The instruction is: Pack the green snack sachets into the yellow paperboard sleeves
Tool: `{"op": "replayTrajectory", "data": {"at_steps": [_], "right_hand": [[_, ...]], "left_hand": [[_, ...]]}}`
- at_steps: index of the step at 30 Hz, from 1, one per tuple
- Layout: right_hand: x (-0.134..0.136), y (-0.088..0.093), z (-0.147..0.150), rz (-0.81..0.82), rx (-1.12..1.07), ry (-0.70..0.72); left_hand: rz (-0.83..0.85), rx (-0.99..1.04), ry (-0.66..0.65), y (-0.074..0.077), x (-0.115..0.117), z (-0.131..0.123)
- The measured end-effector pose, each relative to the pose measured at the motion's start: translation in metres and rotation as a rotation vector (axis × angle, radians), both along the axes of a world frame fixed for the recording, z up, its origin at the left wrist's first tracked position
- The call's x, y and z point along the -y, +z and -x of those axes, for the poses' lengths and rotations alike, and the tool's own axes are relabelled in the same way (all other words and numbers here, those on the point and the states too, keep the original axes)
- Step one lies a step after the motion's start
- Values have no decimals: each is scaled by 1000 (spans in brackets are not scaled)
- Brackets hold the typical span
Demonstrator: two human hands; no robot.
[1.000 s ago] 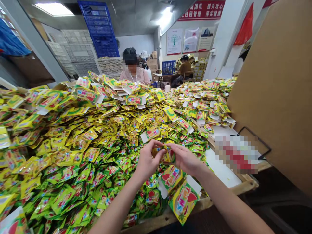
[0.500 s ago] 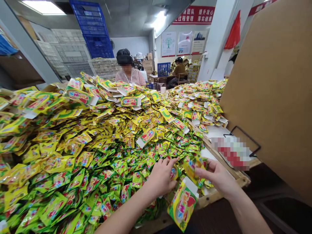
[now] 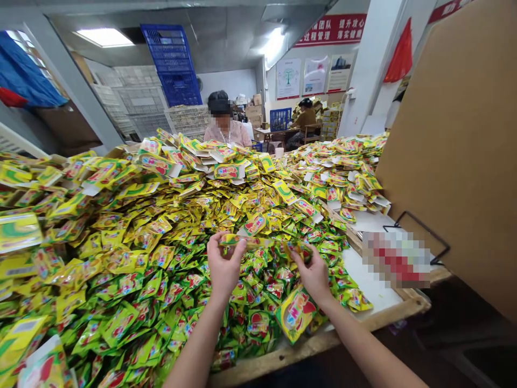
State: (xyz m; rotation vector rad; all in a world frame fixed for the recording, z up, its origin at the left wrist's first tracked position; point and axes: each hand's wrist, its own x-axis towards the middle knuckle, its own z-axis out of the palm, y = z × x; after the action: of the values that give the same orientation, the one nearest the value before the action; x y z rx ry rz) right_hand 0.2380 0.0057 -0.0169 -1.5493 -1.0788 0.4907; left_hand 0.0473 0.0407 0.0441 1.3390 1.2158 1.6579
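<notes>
My left hand (image 3: 223, 265) pinches a narrow yellow packet (image 3: 248, 241) between thumb and fingers, held roughly level above the heap. My right hand (image 3: 312, 272) is closed on another yellow packet (image 3: 290, 247), just to the right; the exact number of packets in it cannot be made out. Under my right wrist, a yellow-green printed carton (image 3: 294, 315) lies near the table's front edge. Beneath both hands spreads a heap of small green packets (image 3: 189, 285) with red fruit prints. Yellow packets (image 3: 149, 229) cover the heap farther back.
Printed cartons with raised flaps (image 3: 155, 164) are piled along the back. At right are the white tabletop (image 3: 374, 277), its wooden edge (image 3: 410, 304), a blurred-out item (image 3: 398, 258), a black wire stand (image 3: 428, 231) and a big cardboard panel (image 3: 456, 151). A person (image 3: 226, 132) sits opposite.
Both hands have moved up and left over the heap. My left hand now holds a yellow packet up. My right hand still grips yellow packaging. The view has shifted slightly.
</notes>
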Motion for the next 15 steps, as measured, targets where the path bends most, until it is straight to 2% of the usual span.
{"op": "replayTrajectory", "data": {"at_steps": [2,3,7,9,11,13,15], "right_hand": [[9,8,0,-59,-77,-49],[16,13,2,-84,-115,-20],[37,34,14,-110,-190,356],[38,43,19,-92,-247,483],[36,49,22,-58,-321,509],[35,53,21,-20,-377,502],[37,57,19,29,-387,532]], "left_hand": [[37,133,-4,-1,0,3],[66,194,-33,-2,1,2],[205,345,-194,-8,7,-11],[246,245,-299,-10,12,-16],[247,76,-379,-10,16,-16],[159,-105,-359,-8,21,-11],[-12,-364,-279,-6,25,-3]]}}
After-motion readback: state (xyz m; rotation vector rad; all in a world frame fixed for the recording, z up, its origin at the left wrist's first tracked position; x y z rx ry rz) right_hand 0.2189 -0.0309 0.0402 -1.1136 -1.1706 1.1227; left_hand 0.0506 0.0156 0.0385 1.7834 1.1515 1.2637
